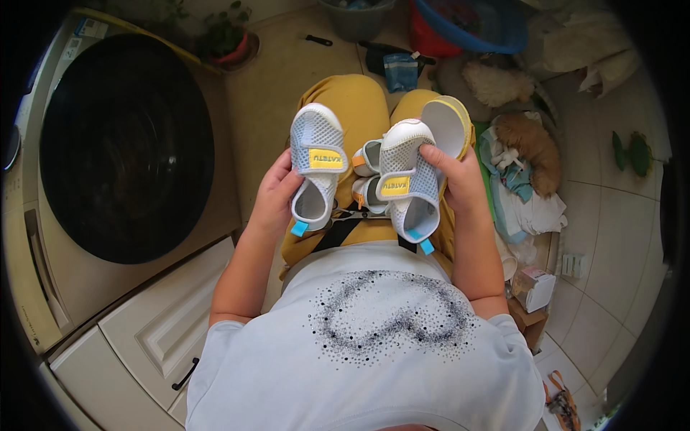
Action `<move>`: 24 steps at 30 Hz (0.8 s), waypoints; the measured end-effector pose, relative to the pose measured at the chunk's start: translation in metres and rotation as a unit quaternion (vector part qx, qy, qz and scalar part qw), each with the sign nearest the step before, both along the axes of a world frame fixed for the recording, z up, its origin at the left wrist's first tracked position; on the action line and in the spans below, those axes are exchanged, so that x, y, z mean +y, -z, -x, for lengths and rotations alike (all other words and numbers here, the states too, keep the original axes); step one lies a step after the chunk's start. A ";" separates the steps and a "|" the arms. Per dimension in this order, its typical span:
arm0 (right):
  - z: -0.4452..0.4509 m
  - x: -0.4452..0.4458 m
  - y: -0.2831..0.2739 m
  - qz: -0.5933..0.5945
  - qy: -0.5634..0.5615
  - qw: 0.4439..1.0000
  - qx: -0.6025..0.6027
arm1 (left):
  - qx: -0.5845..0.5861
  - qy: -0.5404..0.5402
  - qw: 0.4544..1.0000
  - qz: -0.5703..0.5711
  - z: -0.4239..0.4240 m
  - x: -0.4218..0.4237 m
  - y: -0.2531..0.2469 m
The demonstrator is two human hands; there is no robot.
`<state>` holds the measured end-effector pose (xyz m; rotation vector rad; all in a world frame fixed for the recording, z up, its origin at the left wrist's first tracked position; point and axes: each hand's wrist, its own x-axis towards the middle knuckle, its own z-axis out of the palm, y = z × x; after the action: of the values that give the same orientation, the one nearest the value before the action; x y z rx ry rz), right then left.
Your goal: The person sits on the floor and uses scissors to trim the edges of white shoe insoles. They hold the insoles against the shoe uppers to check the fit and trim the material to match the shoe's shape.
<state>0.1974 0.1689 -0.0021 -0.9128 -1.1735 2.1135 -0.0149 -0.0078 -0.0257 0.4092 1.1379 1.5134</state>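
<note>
My left hand (280, 188) holds a small blue-and-white mesh shoe (318, 161) by its side, toe pointing away from me. In my right hand (455, 172) is a matching mesh shoe (412, 175), my thumb on its upper. Both have yellow straps with lettering and blue heel tabs. Behind that shoe, the same hand has a pale, yellow-edged shoe piece (453, 121), partly hidden. Between my hands, another pair of small shoes with orange tabs (368, 156) rests on my lap, and a pair of scissors (353, 215) lies beside them, partly covered.
A front-loading washing machine (126, 151) stands at left above a white cabinet door (167, 323). Ahead are a potted plant (226, 43), a grey bucket (353, 19), a blue pouch (401, 70) and a blue basin (480, 32). Two fluffy dogs or plush animals (531, 151) lie at right.
</note>
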 end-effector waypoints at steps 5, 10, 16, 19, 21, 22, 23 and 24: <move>0.001 0.003 0.014 -0.032 0.027 0.996 -0.079 | 0.162 0.086 0.971 0.151 0.002 -0.016 0.020; 0.006 -0.001 0.017 -0.033 0.045 0.995 -0.082 | 0.118 0.042 0.986 0.106 -0.012 0.008 0.016; 0.002 0.001 0.025 -0.034 0.069 0.995 -0.069 | 0.368 0.068 0.919 0.123 -0.004 0.012 0.026; 0.002 -0.001 0.021 -0.041 0.072 0.994 -0.077 | 0.399 0.033 0.907 0.131 -0.002 0.003 0.032; 0.003 -0.002 0.020 -0.049 0.074 0.993 -0.081 | 0.328 0.018 0.936 0.125 0.000 -0.001 0.032; 0.002 -0.001 0.021 -0.054 0.074 0.992 -0.085 | 0.291 0.011 0.949 0.121 0.001 -0.003 0.033; 0.002 0.000 0.022 -0.059 0.075 0.992 -0.088 | 0.290 0.004 0.949 0.122 0.004 -0.004 0.034; 0.001 0.001 0.023 -0.059 0.075 0.992 -0.086 | 0.290 -0.003 0.949 0.121 0.007 -0.004 0.035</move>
<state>0.1963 0.1699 -0.0253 -1.1101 -1.2589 1.8551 -0.0218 -0.0123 -0.0604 0.7065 1.7637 1.2649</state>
